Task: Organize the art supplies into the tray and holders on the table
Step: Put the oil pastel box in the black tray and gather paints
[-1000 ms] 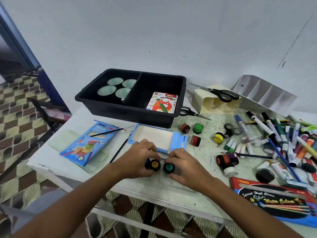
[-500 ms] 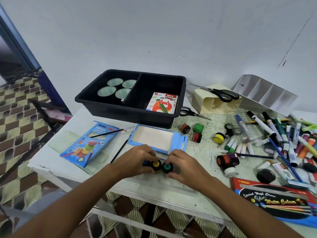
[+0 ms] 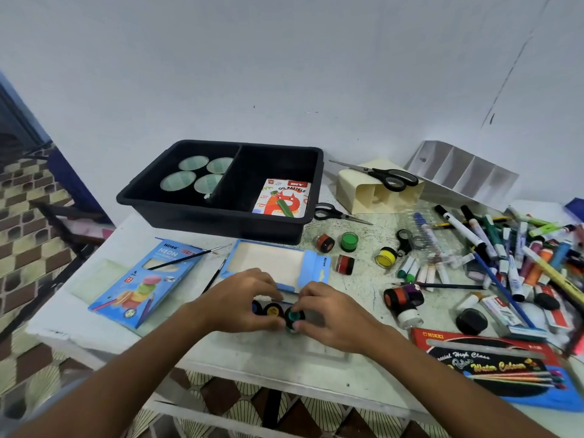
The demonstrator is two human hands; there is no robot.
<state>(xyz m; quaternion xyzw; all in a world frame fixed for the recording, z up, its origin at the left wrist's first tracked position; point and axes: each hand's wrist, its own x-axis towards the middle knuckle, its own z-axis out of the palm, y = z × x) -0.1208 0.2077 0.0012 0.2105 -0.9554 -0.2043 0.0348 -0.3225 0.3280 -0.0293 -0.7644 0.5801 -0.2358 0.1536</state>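
Both hands pinch the paint pots at the table's near edge, the box lying just beyond their fingers.

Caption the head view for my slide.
Both hands gather small paint pots beside an open blue box, near a black tray.

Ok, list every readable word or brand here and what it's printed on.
"OIL PASTELS", "DIY": card box in the black tray.
"Ninso", "NEON": blue box; smaller print blurred.
"Ninso": flap of the open blue box.
"NIKKI", "Water Colours": red-and-blue box.
Marker labels: too small.
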